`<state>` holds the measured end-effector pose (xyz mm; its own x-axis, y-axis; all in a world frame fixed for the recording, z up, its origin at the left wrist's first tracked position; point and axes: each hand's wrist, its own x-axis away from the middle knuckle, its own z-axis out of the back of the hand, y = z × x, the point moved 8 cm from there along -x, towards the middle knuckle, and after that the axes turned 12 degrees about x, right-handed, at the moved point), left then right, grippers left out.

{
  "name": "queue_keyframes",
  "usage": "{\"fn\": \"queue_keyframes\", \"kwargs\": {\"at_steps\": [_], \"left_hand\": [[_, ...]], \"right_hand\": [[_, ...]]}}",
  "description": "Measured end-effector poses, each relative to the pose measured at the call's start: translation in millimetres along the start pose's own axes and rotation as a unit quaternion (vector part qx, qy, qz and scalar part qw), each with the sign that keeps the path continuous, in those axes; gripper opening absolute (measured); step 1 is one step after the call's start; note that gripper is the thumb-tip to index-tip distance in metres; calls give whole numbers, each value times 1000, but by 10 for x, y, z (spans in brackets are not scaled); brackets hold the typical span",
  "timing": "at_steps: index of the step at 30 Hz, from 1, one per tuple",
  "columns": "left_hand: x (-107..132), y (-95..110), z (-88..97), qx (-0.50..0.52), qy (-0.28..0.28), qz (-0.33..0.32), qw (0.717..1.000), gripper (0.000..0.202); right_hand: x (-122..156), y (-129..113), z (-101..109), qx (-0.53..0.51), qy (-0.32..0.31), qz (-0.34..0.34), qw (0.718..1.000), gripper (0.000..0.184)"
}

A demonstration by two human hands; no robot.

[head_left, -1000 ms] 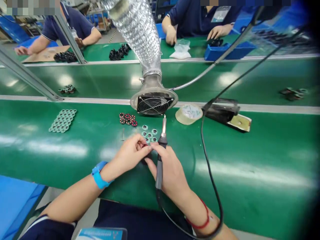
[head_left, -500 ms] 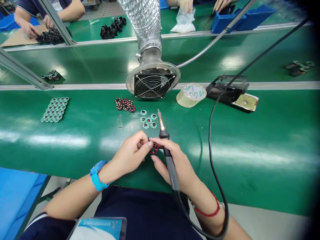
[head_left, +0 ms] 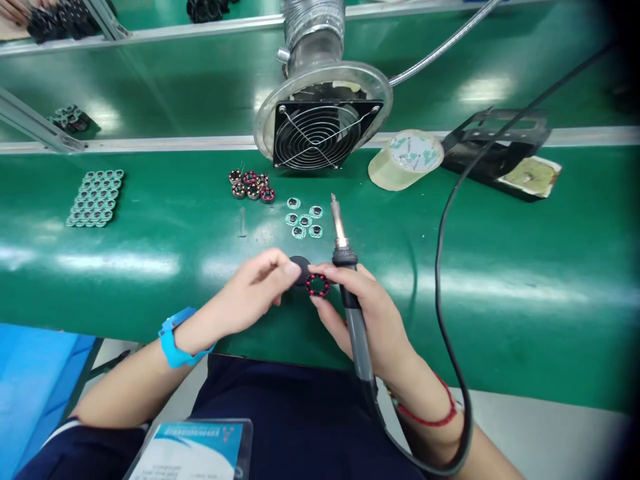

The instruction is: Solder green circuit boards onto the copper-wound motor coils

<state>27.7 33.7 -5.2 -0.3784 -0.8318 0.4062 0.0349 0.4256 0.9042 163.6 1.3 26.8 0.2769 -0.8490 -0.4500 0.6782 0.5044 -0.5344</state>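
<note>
Our right grip (head_left: 373, 310) clamps the red-and-black ring (head_left: 317, 294) above the near part of the tabletop (head_left: 525, 333) and carries the soldering iron (head_left: 355, 323). Our left grip (head_left: 255, 290) meets the black disc (head_left: 302, 262), left of the ring; we cannot tell whether it is clamped.

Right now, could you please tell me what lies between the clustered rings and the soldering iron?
In the head view, six loose green discs lie on the bench between the clustered rings and the soldering iron.
</note>
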Motion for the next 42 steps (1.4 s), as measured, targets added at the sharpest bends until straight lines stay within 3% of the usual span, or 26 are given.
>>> {"fn": "queue_keyframes", "kwargs": {"at_steps": [4, 10, 15, 17, 23, 27, 33, 37, 42], "left_hand": [[48, -26, -115, -52, -13, -2, 999, 26], [54, 53, 59, -17, 45, -24, 999, 25], [-58, 82, -37, -84, -33, -7, 996, 25], [-102, 119, -22, -102, -31, -14, 994, 23], [-127, 329, 322, -101, 72, -61, 990, 17], [-72, 322, 552, -111, 101, -65, 987, 16], [-96, 249, 743, -187, 97, -54, 976, 16], [-271, 240, 721, -247, 61, -79, 964, 17], [-613, 282, 476, -373, 22, -143, 916, 9]], "right_hand": [[-17, -41, -29, 29, 10, 15, 999, 40], [-14, -15, -12, 36, 17, -3, 999, 45], [-5, -93, -63, 35, -8, 42, 998, 44], [-3, -122, -73, 36, -16, 58, 998, 45], [-10, 80, -63, 71, -47, -3, 996, 32], [-27, 286, -47, 34, -29, -56, 997, 40], [-87, 299, -402, 14, -89, -36, 995, 34], [-62, 307, -525, 40, -109, -19, 993, 36], [-12, 396, -334, -25, -31, -44, 998, 48]]}}
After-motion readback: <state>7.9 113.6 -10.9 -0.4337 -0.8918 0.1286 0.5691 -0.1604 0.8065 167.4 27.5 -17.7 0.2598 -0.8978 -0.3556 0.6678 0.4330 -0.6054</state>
